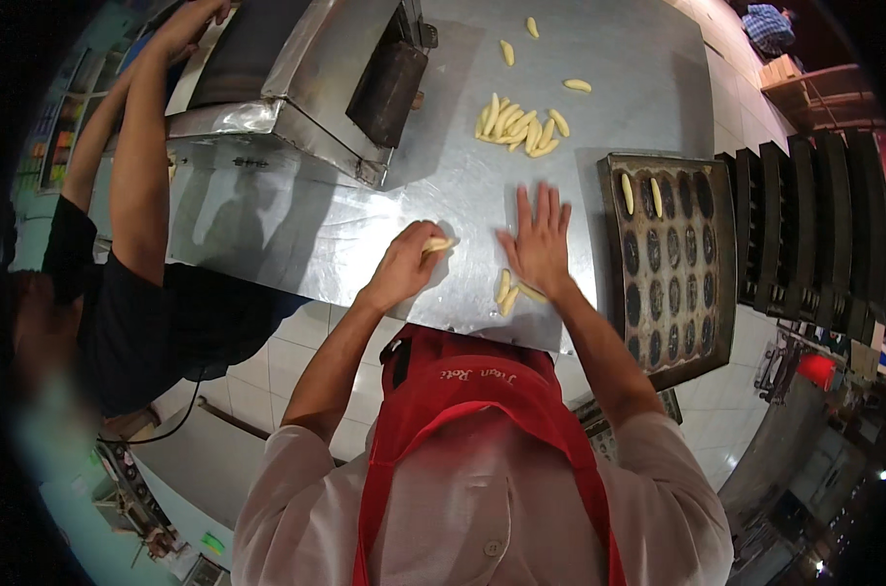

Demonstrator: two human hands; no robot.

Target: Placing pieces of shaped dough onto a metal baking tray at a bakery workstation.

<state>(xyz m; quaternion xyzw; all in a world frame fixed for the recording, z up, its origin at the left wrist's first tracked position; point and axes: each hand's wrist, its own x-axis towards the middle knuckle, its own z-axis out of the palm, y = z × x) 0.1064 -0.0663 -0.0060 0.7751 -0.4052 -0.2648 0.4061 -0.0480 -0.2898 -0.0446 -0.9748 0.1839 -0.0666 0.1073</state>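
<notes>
On the steel table (658,88), my left hand (408,256) has its fingers curled on a pale elongated dough piece (438,245). My right hand (541,237) rests palm down with fingers spread on the table surface. Just below it, between my hands, lie several loose dough pieces (506,293). A larger pile of similar pieces (516,124) lies farther back, with single pieces scattered beyond it. At my right, a dark metal mould tray (670,264) with rows of oval cavities holds two dough pieces in its top row.
A steel machine (336,68) occupies the back left of the table. A co-worker's arms (140,195) reach onto it from the left. Stacked dark trays (804,225) stand beyond the mould tray. Another person (767,27) is at the far upper right. The table's near edge runs just below my hands.
</notes>
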